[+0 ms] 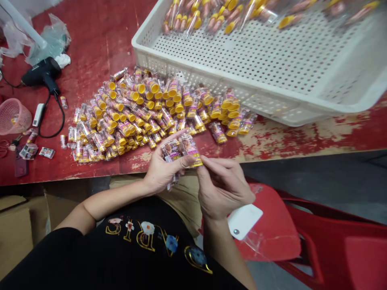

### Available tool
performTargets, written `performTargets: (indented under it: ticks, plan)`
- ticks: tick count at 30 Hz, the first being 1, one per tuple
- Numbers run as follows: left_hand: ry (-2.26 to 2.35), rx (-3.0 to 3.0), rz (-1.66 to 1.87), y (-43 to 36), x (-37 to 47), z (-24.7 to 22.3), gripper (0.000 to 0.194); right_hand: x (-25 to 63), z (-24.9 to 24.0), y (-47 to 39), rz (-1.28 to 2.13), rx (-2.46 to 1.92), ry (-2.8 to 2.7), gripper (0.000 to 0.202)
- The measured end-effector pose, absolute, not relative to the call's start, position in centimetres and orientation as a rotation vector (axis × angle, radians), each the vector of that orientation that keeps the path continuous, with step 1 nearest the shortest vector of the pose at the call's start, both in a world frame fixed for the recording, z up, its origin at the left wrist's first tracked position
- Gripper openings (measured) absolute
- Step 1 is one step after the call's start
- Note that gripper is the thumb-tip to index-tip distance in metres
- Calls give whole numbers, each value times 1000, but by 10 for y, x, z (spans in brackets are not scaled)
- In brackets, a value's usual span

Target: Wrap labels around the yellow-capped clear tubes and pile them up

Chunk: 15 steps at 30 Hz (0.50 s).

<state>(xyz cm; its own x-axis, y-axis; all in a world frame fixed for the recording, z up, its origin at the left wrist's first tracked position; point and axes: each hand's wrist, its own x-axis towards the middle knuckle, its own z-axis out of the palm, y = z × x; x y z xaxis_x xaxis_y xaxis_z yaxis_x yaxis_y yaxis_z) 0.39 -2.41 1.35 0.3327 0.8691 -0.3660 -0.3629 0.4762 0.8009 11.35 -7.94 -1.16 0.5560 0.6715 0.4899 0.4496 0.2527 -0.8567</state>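
My left hand point(165, 167) is closed around several flat printed sleeves point(171, 151), in front of my body at the table's near edge. One printed sleeve point(190, 148) with a yellow lower edge fans out to the right, under my left thumb. The fingertips of my right hand point(222, 185) pinch that sleeve's lower right corner. Just beyond my hands lies a large heap of small wrapped tubes point(127, 117) with yellow caps and purple-printed labels.
A white perforated crate point(242, 60) with capped tubes point(193, 20) stands at the back right. On the left of the red table point(99, 36) are a black heat gun point(45, 74), a pink basket point(15, 117) and plastic bags point(54, 38). A white phone point(245, 220) lies on a red chair point(272, 229).
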Motion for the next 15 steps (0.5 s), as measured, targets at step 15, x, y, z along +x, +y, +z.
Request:
performTargets:
  ticks: [15]
  plan:
    - [936,611,933,-13,9,7,99,113,-20,-66,238,-1318,-1031,32]
